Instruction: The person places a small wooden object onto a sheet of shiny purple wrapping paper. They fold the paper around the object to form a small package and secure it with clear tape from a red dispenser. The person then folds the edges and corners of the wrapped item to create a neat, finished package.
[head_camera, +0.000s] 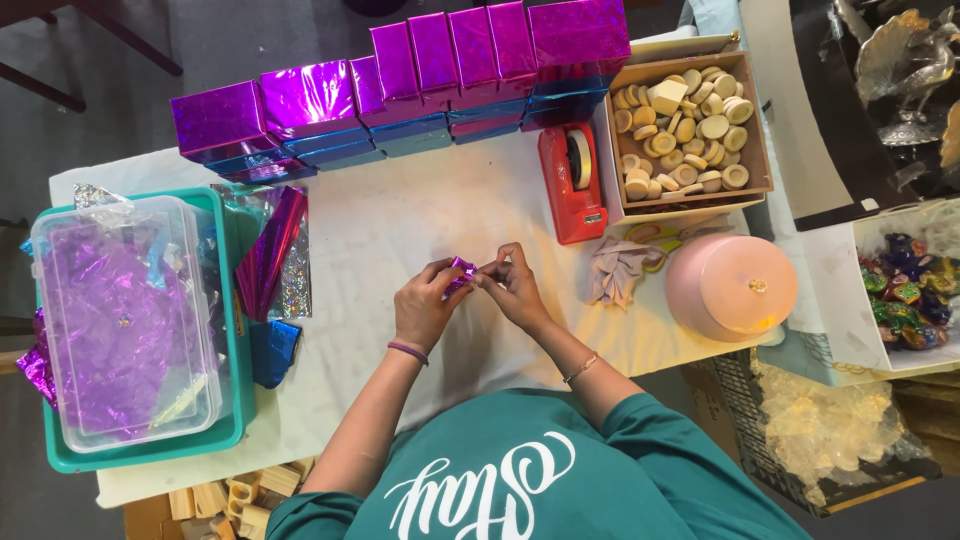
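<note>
Centrally, over the white desk (400, 220), pinched between both hands: a small purple foil piece (461, 270), mostly hidden by fingers, shape hard to make out. Left hand (425, 305) clenched on its left side, right hand (512, 290) grasping its right side, fingertips meeting above it. Behind, well apart: a red tape dispenser (570, 185), beside a cardboard box (760, 150) of pale wooden discs (685, 125). Right of the hands, a crumpled cloth (615, 272) and a pink round lid (730, 287). Along the far edge, a row of purple-wrapped boxes (400, 85), tops cut off. Left, a foil roll (268, 255) and a clear tub (125, 320) of purple foil in a teal tray (235, 400). Far right, wrapped sweets (905, 290), partly out of frame.
</note>
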